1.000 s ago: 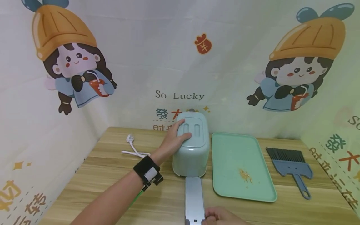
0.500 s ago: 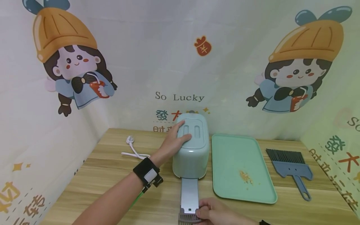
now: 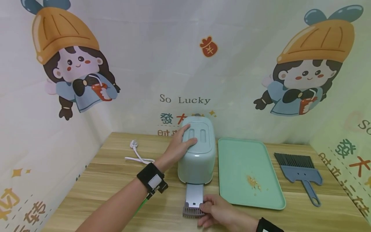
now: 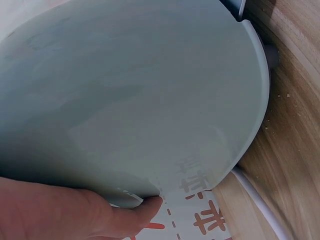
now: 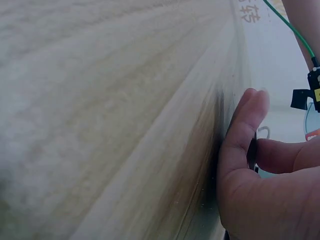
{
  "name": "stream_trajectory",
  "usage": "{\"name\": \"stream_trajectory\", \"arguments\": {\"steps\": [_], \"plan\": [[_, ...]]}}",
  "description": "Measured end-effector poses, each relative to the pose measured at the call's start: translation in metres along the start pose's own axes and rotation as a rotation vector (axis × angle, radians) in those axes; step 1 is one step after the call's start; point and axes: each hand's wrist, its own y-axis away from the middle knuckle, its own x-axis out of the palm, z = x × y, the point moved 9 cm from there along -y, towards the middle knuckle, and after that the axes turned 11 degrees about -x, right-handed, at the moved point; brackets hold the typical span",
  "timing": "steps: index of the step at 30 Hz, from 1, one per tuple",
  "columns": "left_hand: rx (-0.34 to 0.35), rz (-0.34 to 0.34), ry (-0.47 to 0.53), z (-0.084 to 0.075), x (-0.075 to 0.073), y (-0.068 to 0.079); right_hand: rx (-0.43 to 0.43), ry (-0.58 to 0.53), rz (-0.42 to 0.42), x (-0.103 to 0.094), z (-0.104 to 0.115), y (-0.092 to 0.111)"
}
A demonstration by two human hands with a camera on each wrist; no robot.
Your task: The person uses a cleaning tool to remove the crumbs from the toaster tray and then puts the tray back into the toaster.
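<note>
A pale green toaster (image 3: 196, 169) with a lid on top stands on the wooden table. My left hand (image 3: 177, 145) holds its upper left side, thumb on the lid; in the left wrist view a finger of the left hand (image 4: 75, 212) lies along the curved wall. A flat silver crumb tray (image 3: 194, 193) juts from the toaster's base toward me. My right hand (image 3: 218, 211) pinches the right end of the tray's slotted grey edge. Low over the tabletop in the right wrist view, the right hand (image 5: 260, 175) has thumb and fingers around a dark edge, mostly hidden.
Right of the toaster lies a green serving tray (image 3: 240, 161) with a small heap of crumbs (image 3: 253, 182). Beyond it is a blue-grey brush (image 3: 301, 172) with black bristles. A white power cord (image 3: 139, 157) with its plug lies to the left.
My right hand has pushed the crumb tray away from me, so a shorter length sticks out of the toaster and its slotted edge is now in full view. The left hand stays put.
</note>
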Motion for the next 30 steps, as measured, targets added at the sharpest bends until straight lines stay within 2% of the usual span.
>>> {"name": "stream_trajectory", "arguments": {"steps": [11, 17, 30], "plan": [[0.004, 0.001, -0.001, -0.002, 0.0, 0.001, -0.058, -0.017, -0.04, -0.006, 0.009, -0.013], [0.0, -0.002, -0.002, 0.0, 0.0, 0.0, -0.08, -0.022, -0.092, -0.011, 0.013, -0.019], [-0.008, 0.0, -0.006, 0.001, 0.0, 0.0, -0.052, -0.059, -0.203, -0.022, 0.017, -0.028]]}}
